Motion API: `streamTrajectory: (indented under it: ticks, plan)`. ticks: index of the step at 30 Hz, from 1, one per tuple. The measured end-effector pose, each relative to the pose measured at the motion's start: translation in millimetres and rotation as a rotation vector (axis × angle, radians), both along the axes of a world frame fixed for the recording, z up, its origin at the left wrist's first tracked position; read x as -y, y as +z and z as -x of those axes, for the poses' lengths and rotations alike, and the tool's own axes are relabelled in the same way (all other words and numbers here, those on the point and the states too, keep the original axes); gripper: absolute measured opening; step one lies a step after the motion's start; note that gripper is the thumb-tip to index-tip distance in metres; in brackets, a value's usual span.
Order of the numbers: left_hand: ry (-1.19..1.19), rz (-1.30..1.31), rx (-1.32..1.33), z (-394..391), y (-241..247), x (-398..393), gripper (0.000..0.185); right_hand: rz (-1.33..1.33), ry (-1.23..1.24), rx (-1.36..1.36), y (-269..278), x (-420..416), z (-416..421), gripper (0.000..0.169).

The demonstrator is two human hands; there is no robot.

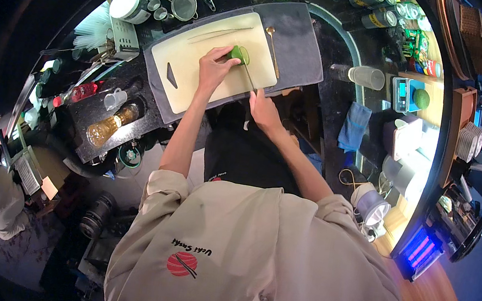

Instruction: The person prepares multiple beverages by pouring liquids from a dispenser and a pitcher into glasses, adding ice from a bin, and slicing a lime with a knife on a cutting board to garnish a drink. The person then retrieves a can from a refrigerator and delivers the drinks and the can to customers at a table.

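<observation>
A cream cutting board (226, 82) lies on a dark grey cloth mat (300, 37). Near the board's upper right, my left hand (216, 65) grips a green fruit (235, 55) that looks like a lime. A pale cut slice or face (244, 55) shows at its right side. My right hand (265, 112) is closed on the handle of a knife, at the board's near edge. The knife's thin blade (249, 77) reaches up to the fruit's cut side. Long thin metal sticks or skewers (220, 35) appear to lie higher on the board. Right of the board rests a long gold-coloured spoon (273, 49).
Strainers (184, 5) and small metal cups stand beyond the board at the left. A clear glass (367, 78), a folded blue cloth (354, 127) and a digital scale (402, 95) with a round green fruit (421, 99) are at the right. An amber glass vessel (112, 126) lies at the left.
</observation>
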State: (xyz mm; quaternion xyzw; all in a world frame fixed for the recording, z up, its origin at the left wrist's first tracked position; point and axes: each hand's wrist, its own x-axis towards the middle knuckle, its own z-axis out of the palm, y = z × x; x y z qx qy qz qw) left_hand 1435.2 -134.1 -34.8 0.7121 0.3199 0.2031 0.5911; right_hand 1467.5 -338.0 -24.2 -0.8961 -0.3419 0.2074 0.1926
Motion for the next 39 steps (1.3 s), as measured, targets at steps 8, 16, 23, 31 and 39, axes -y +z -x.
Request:
streamTrajectory:
  ticks: [8, 16, 23, 31, 39]
  plan:
    - [-0.002, 0.047, -0.050, -3, 3, -4, 0.042, -0.020, -0.051, -0.033, -1, -7, -1, 0.031]
    - [-0.035, 0.108, -0.036, -1, -1, -7, 0.046, -0.018, 0.008, 0.028, 21, 36, 15, 0.030]
    - [-0.149, -0.209, -0.014, 1, 8, 0, 0.054, -0.073, -0.104, -0.054, 47, 37, -7, 0.033]
    - [-0.167, -0.351, -0.105, -4, 5, -8, 0.063, -0.247, -0.194, 0.263, 27, 9, -90, 0.030]
    - [-0.137, -0.527, -0.164, -22, 46, -68, 0.061, -0.163, -0.133, 0.466, -23, 4, -144, 0.034]
